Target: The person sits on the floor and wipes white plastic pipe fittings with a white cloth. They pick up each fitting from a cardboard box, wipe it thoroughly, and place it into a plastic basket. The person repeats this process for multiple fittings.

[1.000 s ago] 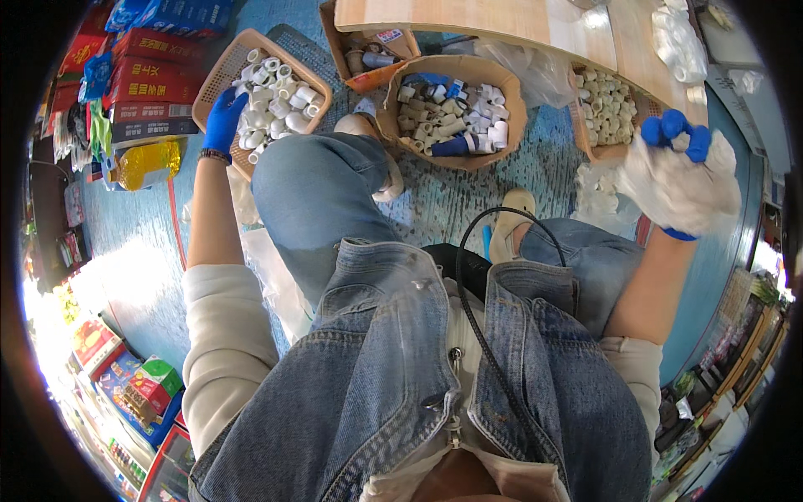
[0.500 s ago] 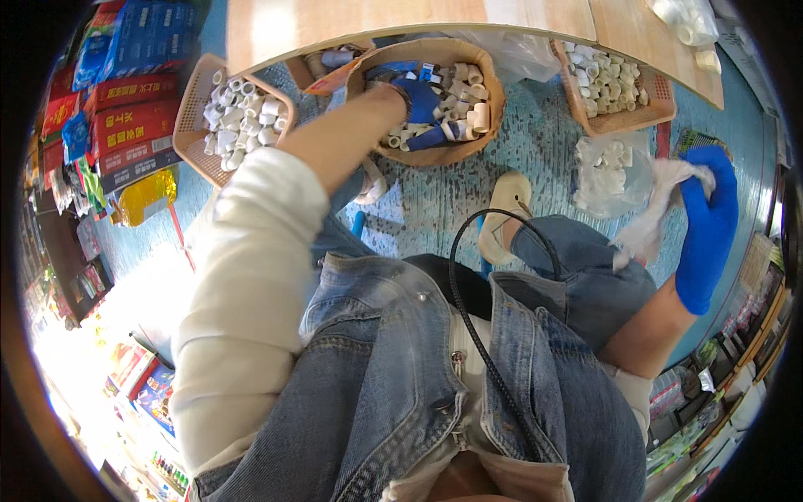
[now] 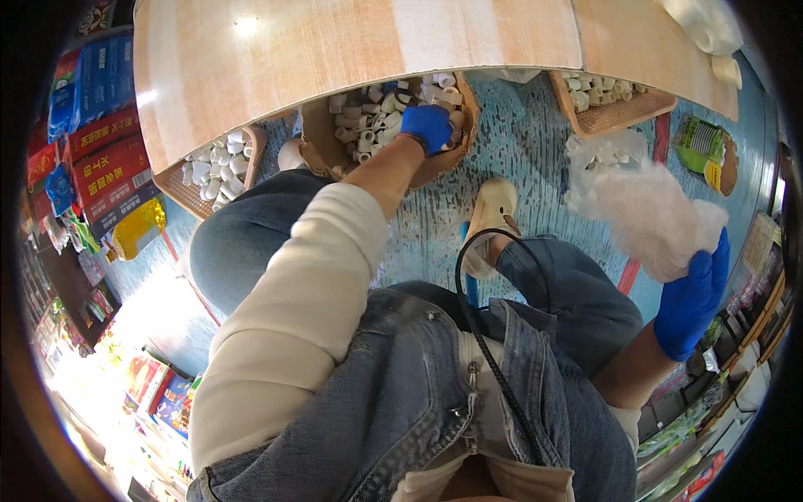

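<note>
My left hand (image 3: pixel 428 127), in a blue glove, reaches into a round-sided cardboard box (image 3: pixel 322 138) at the table's near edge. It is against the right part of a heap of white and grey plastic pipe fittings (image 3: pixel 364 125); its fingers point down and are hidden, so whether they grip anything does not show. Off to the right, my right hand (image 3: pixel 696 293), also blue-gloved, is closed on the edge of a thin, whitish plastic bag (image 3: pixel 657 217). The bag puffs out to the left of the fingers, above the floor.
A wooden table (image 3: pixel 360 38) spans the top. Fittings also fill a left basket (image 3: pixel 194 199) and a right basket (image 3: pixel 623 117). On the floor at right lie a clear bag of fittings (image 3: pixel 594 159) and a green packet (image 3: pixel 701 146). Red cartons (image 3: pixel 109 171) are stacked at left.
My left hand has shifted right within the box. The bag in my right hand has spread from a narrow hanging strip into a puffed shape, and that hand is lower. My left knee has swung up.
</note>
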A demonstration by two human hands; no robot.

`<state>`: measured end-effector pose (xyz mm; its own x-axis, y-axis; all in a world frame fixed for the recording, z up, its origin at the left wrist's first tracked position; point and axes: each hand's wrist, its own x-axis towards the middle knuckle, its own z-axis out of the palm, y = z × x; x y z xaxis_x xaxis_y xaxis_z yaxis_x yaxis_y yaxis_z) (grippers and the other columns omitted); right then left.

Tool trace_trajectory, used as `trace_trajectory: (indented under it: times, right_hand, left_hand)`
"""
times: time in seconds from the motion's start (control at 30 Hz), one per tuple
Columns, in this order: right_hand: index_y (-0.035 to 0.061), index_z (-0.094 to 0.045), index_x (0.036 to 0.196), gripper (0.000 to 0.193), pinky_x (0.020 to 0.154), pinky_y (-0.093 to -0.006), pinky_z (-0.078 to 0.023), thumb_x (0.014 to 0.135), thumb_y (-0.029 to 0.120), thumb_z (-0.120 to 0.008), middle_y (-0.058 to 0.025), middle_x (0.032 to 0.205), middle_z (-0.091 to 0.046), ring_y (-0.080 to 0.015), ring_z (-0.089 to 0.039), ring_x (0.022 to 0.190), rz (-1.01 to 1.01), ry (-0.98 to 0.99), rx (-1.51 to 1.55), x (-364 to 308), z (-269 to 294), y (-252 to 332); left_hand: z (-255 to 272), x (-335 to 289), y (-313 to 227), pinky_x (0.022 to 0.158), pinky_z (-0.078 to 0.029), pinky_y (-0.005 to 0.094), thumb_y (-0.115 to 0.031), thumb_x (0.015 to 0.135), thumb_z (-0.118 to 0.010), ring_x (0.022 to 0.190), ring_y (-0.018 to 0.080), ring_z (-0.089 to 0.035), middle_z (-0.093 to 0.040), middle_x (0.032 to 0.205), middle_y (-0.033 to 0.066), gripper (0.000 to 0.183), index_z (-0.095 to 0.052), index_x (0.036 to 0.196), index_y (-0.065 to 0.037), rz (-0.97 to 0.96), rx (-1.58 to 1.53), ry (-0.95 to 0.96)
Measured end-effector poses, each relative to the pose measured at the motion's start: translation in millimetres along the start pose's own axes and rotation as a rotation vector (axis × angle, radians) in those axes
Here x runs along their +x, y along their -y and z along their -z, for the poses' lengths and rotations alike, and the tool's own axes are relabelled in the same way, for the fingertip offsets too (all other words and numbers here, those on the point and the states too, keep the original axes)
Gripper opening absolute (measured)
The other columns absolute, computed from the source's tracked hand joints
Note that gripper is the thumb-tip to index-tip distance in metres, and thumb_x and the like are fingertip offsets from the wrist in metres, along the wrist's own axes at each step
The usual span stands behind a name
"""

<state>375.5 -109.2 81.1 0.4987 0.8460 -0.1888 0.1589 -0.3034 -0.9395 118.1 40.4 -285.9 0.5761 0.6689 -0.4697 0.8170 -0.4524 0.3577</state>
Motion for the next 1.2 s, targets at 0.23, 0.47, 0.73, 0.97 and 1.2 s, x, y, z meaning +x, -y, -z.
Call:
trace_trajectory:
  times: [0.23,0.47,0.73,0.97,1.2]
  right_hand:
    - [0.0006,-0.054,0.114,0.034,0.087,-0.0287,-0.04,0.083,0.012,-0.059,-0.0083,0.105,-0.058,-0.016,-0.054,0.097,-0.023,0.017,-0.234,30,-52,30]
    - [0.003,-0.06,0.097,0.02,0.073,-0.0275,-0.046,0.083,0.017,-0.06,-0.0068,0.092,-0.061,-0.015,-0.057,0.086,0.3,0.287,-0.171,17,-135,69]
    - [0.0097,-0.059,0.105,0.03,0.077,-0.0406,-0.044,0.083,0.029,-0.054,-0.009,0.1,-0.06,-0.026,-0.059,0.078,1.1,0.47,-0.647,-42,-245,62]
    - [0.0139,-0.055,0.116,0.037,0.068,-0.0366,-0.047,0.082,0.028,-0.056,-0.0098,0.097,-0.06,-0.0276,-0.059,0.08,1.035,0.54,-0.616,-36,-232,64]
    - [0.0073,-0.052,0.121,0.042,0.082,-0.0322,-0.044,0.081,0.017,-0.059,-0.0139,0.104,-0.058,-0.024,-0.057,0.093,0.523,0.875,-0.164,-16,-202,81]
  left_hand:
    - [58,-31,53,0.051,-0.045,0.029,-0.011,0.079,-0.057,0.059,0.0174,-0.056,-0.057,0.07,0.0097,0.013,-0.056,0.082,0.001,0.43,-1.849,0.262]
    - [167,-141,10,0.048,-0.042,0.0246,-0.016,0.085,-0.05,0.051,0.0119,-0.05,-0.053,0.063,0.0053,0.015,-0.056,0.084,-0.003,0.143,-1.615,0.078]
    - [218,-243,2,0.078,-0.048,0.0302,-0.016,0.088,-0.048,0.091,0.0187,-0.058,-0.06,0.103,0.0122,0.025,-0.056,0.107,-0.002,-0.355,-1.309,-0.148]
    - [229,-254,-20,0.079,-0.048,0.0279,-0.013,0.089,-0.047,0.093,0.0156,-0.057,-0.059,0.104,0.0104,0.026,-0.054,0.11,0.0,-0.343,-1.572,-0.142]
    - [254,-257,-14,0.065,-0.044,0.0215,-0.017,0.086,-0.052,0.074,0.0078,-0.052,-0.06,0.087,0.0052,0.029,-0.056,0.107,0.003,-0.323,-1.474,-0.125]
